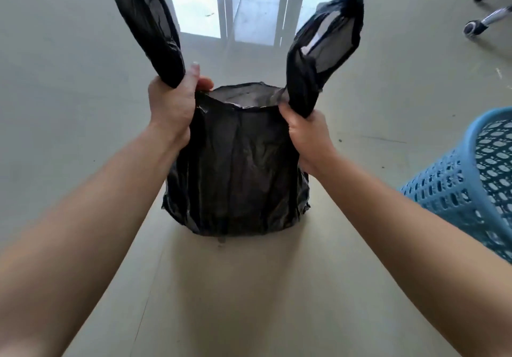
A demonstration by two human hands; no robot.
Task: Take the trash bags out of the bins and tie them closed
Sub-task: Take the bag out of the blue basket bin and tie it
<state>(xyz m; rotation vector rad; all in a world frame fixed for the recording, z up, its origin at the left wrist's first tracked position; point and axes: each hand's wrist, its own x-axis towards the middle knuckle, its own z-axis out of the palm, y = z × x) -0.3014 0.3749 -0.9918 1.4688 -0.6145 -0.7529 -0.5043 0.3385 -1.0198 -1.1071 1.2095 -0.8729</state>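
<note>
A black trash bag (235,174) stands on the floor in the middle of the view, its mouth open at the top. My left hand (173,102) grips the base of the bag's left handle loop (149,24), which sticks up and to the left. My right hand (307,132) grips the base of the right handle loop (327,46), which points up and to the right. What the bag holds is hidden. A blue perforated plastic bin (471,187) stands at the right edge, apart from the bag.
The floor is pale tile. A glass door or window frame (249,2) runs along the far side. Chrome chair legs with castors (482,10) sit at the top right.
</note>
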